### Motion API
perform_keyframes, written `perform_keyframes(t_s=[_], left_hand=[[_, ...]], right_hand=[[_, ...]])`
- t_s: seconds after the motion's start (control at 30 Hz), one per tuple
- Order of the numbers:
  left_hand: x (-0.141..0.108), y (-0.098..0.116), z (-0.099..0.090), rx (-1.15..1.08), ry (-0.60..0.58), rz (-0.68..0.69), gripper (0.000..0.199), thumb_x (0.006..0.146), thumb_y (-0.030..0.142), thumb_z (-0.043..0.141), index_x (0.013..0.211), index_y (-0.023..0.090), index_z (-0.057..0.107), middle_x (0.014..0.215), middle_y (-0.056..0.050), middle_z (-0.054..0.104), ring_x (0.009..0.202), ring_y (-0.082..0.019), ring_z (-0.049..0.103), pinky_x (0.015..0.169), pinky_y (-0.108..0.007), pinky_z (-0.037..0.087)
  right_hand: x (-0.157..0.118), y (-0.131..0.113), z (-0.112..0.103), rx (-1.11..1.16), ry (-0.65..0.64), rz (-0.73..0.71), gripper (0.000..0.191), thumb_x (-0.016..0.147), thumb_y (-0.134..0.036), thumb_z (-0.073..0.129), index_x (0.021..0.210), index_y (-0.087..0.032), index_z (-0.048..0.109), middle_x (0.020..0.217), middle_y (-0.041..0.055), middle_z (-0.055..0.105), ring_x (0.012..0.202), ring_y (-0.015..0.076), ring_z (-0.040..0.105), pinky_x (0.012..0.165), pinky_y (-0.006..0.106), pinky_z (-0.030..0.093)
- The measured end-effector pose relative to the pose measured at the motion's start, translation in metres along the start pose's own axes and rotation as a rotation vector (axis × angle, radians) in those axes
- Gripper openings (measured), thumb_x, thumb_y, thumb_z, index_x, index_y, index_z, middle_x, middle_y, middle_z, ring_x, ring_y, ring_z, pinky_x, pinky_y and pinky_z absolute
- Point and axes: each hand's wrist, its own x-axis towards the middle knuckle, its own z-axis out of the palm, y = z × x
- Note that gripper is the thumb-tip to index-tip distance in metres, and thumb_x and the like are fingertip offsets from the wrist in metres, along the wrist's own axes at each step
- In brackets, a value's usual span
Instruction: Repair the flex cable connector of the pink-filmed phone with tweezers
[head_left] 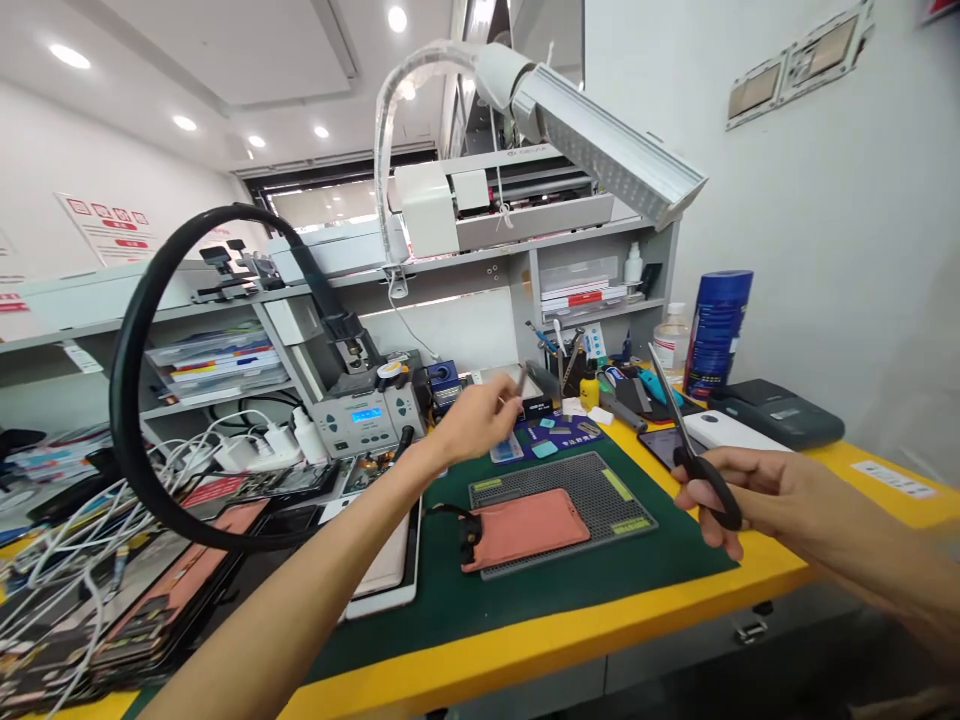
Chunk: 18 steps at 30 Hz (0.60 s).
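A person at a cluttered repair bench [570,625] holds a tool in each hand. The right hand [757,495], out over the bench's front right corner, is clenched through the black handles of a pair of scissors [686,440] — blades closed, their long axis rising up and away toward the back of the bench, tips leaning slightly left. The left hand [472,420] reaches farther in, over the back of the green mat [675,555], pinching a thin metal tool [517,385] between its fingertips; what kind of tool is too blurred to tell. Between and below both hands lies a salmon-coloured pad [525,528] on a grey mesh plate [600,480] in the mat's middle — nearer the left hand, and down-left of the scissor tips. A soldering station [365,415] stands behind; cables [82,530] crowd the bench's left end.
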Motion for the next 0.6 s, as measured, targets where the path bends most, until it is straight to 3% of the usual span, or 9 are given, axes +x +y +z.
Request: perform_keyframes(t_s=[0.07,0.17,0.27,0.4,0.6], left_hand=[[-0.019,-0.001,-0.018,-0.177,0.076,-0.042,0.025,0.105,0.04,0.038,0.105,0.018,0.05,0.103,-0.009,0.07,0.088,-0.018,0.07,0.078,-0.035,0.06],[-0.051,0.001,-0.028,-0.378,0.087,-0.103,0.025,0.102,0.044,0.046,0.1,0.019,0.048,0.102,-0.009,0.071,0.085,-0.018,0.073,0.079,-0.036,0.063],[-0.073,0.0,-0.023,-0.48,0.085,-0.162,0.024,0.099,0.041,0.055,0.097,0.017,0.053,0.092,-0.006,0.07,0.084,-0.018,0.072,0.082,-0.039,0.063],[-0.084,-0.01,-0.011,-0.552,0.106,-0.206,0.019,0.1,0.037,0.055,0.098,0.018,0.054,0.091,-0.003,0.067,0.085,-0.017,0.07,0.083,-0.039,0.063],[-0.093,-0.021,-0.003,-0.563,0.131,-0.19,0.015,0.101,0.034,0.054,0.097,0.019,0.055,0.1,-0.006,0.071,0.092,-0.019,0.07,0.084,-0.036,0.061]], right_hand=[[0.006,-0.004,0.006,-0.029,-0.041,0.018,0.036,0.082,-0.051,0.081,0.089,-0.017,0.072,0.066,0.0047,0.071,0.058,0.0166,0.063,0.055,0.025,0.052],[0.026,-0.017,0.019,-0.184,-0.122,-0.025,0.032,0.084,-0.047,0.078,0.091,-0.017,0.072,0.068,0.0052,0.071,0.06,0.0183,0.065,0.056,0.026,0.053],[0.057,-0.03,0.033,-0.373,-0.243,-0.115,0.034,0.088,-0.049,0.072,0.087,-0.016,0.072,0.07,0.0055,0.07,0.061,0.0195,0.067,0.058,0.028,0.056],[0.095,-0.036,0.055,-0.409,-0.315,-0.15,0.039,0.082,-0.053,0.075,0.09,-0.015,0.074,0.068,0.0046,0.07,0.057,0.0189,0.067,0.054,0.027,0.055],[0.116,-0.018,0.061,-0.565,-0.328,-0.126,0.034,0.083,-0.05,0.074,0.088,-0.017,0.074,0.062,0.0007,0.063,0.05,0.0134,0.054,0.047,0.024,0.043]])
